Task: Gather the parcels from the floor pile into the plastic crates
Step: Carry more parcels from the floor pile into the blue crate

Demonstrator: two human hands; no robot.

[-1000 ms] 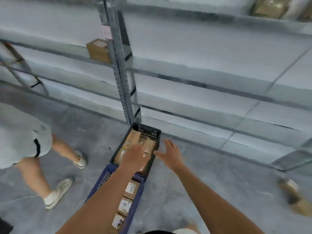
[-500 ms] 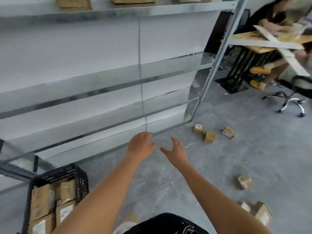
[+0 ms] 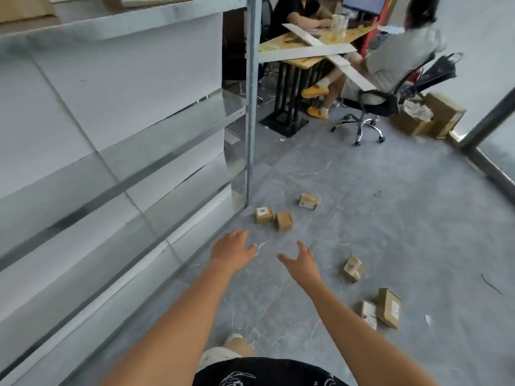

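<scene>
Head view. Both hands were out in front over the grey marbled floor (image 3: 390,218), empty. The left hand (image 3: 232,247) had straight, relaxed fingers; the right hand (image 3: 302,264) was spread with the thumb apart. Neither touched anything.

Step in hand, as I judged it: reaching out for the next pickup. No plastic crate showed in this view, so the drop-off lay somewhere out of frame.

The small brown cardboard parcels lay loose on the floor, more scattered than piled:
- a labelled one (image 3: 263,215) touching a plain one (image 3: 283,220), just beyond the hands, near the foot of the upright
- one (image 3: 308,201) a little farther out
- a tilted one (image 3: 353,269) to the right of the right hand
- two together (image 3: 388,307), lower right

The next move probably called for a step forward and a stoop to the touching pair (close enough together for one hand each).

Edges and room: the grey metal shelving unit (image 3: 111,168) ran close along the left, its steel upright (image 3: 252,107) standing right by the nearest pair, so the left arm had little clearance there. To the right the floor was open. Far off, two seated people at a wooden bench (image 3: 306,61), a black office chair (image 3: 370,104) and open brown cartons (image 3: 429,115) stood well apart from the parcels.
</scene>
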